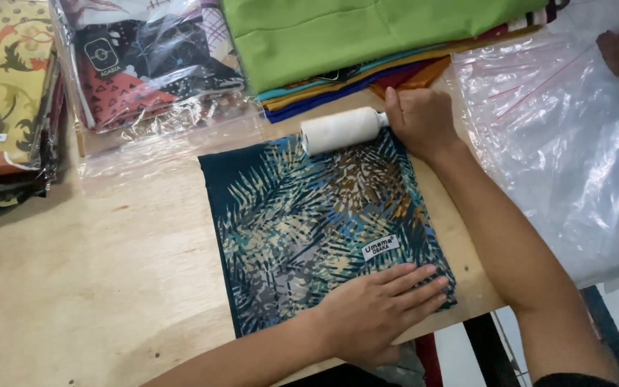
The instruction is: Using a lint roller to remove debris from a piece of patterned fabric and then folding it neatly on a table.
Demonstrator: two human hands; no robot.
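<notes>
Right hand (418, 120) grips my white lint roller (339, 130) on the folded leaf-print cloth (309, 215); left hand (377, 308) lies flat, open, pinning it steady

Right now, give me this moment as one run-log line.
left hand: flat on folded leaf-print cloth, near edge | right hand: gripping white lint roller at cloth's far edge | surface: wooden table
</notes>
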